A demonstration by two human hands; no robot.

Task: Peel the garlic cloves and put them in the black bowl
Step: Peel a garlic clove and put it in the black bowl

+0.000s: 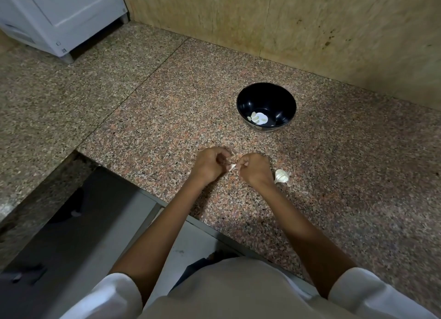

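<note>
My left hand (210, 164) and my right hand (254, 168) meet over the granite counter, both pinching one small white garlic clove (232, 167) between their fingertips. The fingers hide most of the clove. Just right of my right hand lies the rest of the garlic bulb (282, 176), white and papery, on the counter. The black bowl (284, 96) stands farther back and to the right, upright, with a few pale peeled cloves (256, 118) at its bottom.
The speckled granite counter (167, 118) runs back to a tan stone wall (310, 27). A white appliance (62, 17) stands at the far left. The counter's front edge drops to a dark gap at the lower left (71, 223).
</note>
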